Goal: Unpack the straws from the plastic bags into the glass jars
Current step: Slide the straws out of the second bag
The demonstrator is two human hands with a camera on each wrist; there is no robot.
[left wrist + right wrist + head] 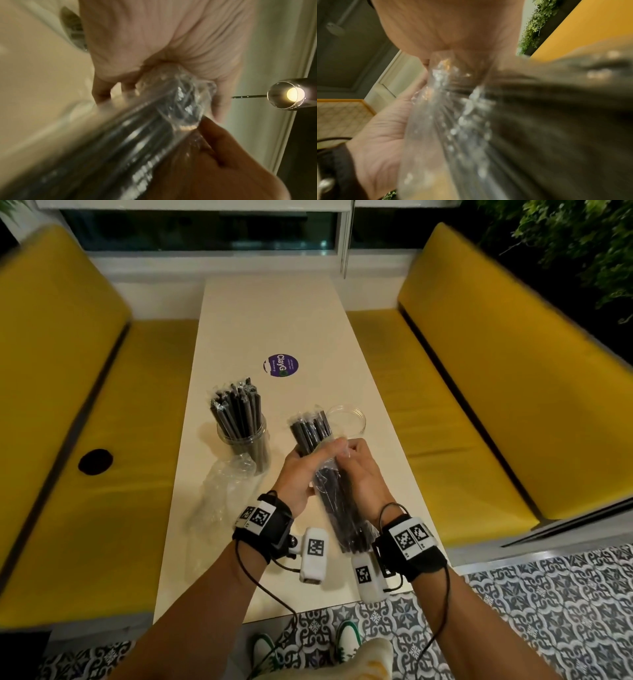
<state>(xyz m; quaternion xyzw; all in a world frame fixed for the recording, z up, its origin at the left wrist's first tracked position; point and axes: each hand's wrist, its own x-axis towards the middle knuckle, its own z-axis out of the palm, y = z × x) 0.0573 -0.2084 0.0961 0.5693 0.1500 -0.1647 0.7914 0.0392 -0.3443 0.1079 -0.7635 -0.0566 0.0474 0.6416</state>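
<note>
Both hands (301,474) (359,474) grip one straw bag (337,508); two jars (241,440) (346,419), one empty bag (222,484)

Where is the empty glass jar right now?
In the head view the empty glass jar stands on the table, right of centre, just beyond the hands and the held straws.

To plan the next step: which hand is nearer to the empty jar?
Right. The right hand is just in front of the empty jar; the left hand is further left.
</note>
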